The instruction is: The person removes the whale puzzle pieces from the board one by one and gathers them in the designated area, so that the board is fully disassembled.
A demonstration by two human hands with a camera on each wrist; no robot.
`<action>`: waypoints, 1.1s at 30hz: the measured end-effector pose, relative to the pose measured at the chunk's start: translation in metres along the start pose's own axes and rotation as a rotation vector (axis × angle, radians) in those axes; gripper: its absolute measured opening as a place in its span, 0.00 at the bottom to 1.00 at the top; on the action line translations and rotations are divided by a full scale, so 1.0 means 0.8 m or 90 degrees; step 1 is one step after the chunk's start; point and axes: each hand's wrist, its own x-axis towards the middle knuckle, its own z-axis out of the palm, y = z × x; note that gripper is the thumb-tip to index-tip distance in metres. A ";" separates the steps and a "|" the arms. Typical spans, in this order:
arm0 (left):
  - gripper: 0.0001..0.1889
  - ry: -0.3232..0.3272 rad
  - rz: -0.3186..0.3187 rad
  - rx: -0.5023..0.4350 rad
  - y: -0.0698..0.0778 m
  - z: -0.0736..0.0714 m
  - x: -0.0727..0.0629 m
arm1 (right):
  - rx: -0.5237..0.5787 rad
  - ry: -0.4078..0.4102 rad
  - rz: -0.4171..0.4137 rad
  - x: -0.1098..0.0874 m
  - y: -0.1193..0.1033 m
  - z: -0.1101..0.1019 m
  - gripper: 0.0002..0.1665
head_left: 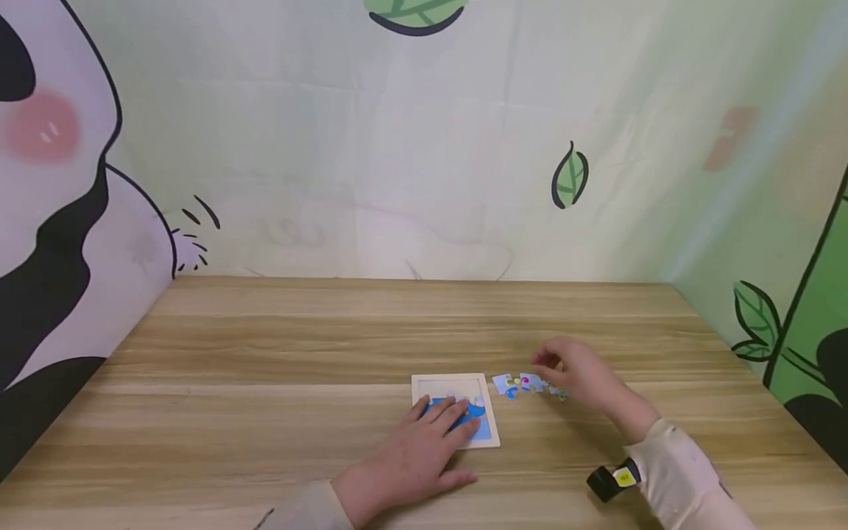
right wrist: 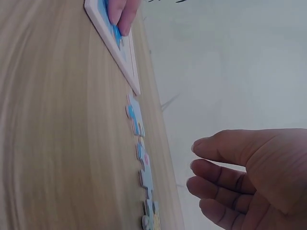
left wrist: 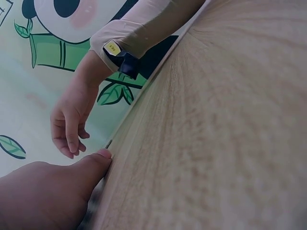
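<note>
My left hand (head_left: 420, 453) rests with fingers spread across a square jigsaw puzzle in a pale frame (head_left: 450, 377). Blue picture parts show between the fingers; the rest is hidden beneath them. To the right of the frame, several loose puzzle pieces (head_left: 530, 381) lie in a row on the table. Above the far end of that row hovers my right hand (head_left: 586, 375), its fingers loosely bent. In the right wrist view, nothing sits between that hand's thumb and fingers (right wrist: 216, 179), and the pieces (right wrist: 146, 170) lie apart from it.
The wood-grain table (head_left: 265, 427) reaches back to a wall (head_left: 424, 162) printed with leaves and a panda. A printed side wall (head_left: 801, 309) stands at the right. A black device (head_left: 606, 484) with a yellow label is strapped at the right wrist.
</note>
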 end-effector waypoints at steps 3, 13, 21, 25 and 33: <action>0.34 0.000 0.000 -0.004 0.000 0.000 0.000 | 0.006 0.000 -0.012 -0.001 -0.004 0.001 0.03; 0.32 -0.017 0.003 -0.029 0.000 -0.001 0.003 | 0.023 0.003 -0.056 -0.003 -0.005 0.008 0.02; 0.32 -0.028 -0.018 -0.061 -0.002 -0.001 0.002 | 0.035 0.000 -0.065 -0.004 -0.010 0.014 0.02; 0.32 -0.026 -0.027 -0.061 -0.005 0.000 0.000 | 0.040 0.005 -0.071 -0.003 -0.014 0.018 0.04; 0.32 -0.030 -0.026 -0.057 -0.005 -0.006 -0.005 | 0.051 0.007 -0.093 -0.001 -0.025 0.018 0.05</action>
